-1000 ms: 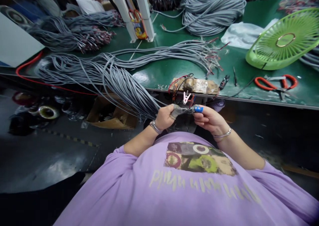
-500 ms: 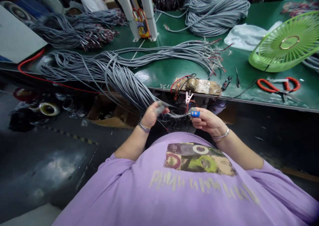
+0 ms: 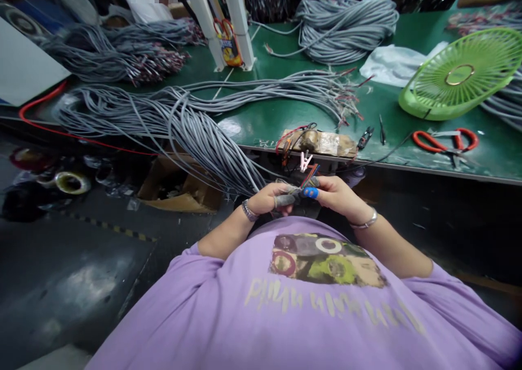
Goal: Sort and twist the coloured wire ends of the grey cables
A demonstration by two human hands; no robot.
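Note:
In front of my body, my left hand [image 3: 269, 199] is closed on the stripped end of a grey cable, its fingertips wrapped in grey covers. Close beside it, my right hand [image 3: 336, 196] pinches the same cable end, with a blue wrap on the thumb. Thin coloured wires [image 3: 312, 173], red, blue and dark, stick up between the two hands. The long grey cable bundle [image 3: 207, 136] hangs over the bench edge down towards my left hand. Just beyond my fingers, a pale pink clip [image 3: 305, 162] sits at the bench edge. The exact grip is partly hidden by my fingers.
On the green bench [image 3: 244, 126] lie a taped wooden block [image 3: 326, 142], small black nippers [image 3: 366, 137], tweezers [image 3: 382, 130] and red-handled scissors [image 3: 446, 142]. A green fan [image 3: 460, 76] and a large cable coil [image 3: 346, 25] stand behind. A cardboard box [image 3: 179, 188] is below; a co-worker's sleeve [image 3: 142, 0] shows beyond.
My left hand has moved right to meet my right hand, which has shifted slightly left. The coloured wires now stand up between them. The whole view has shifted a little.

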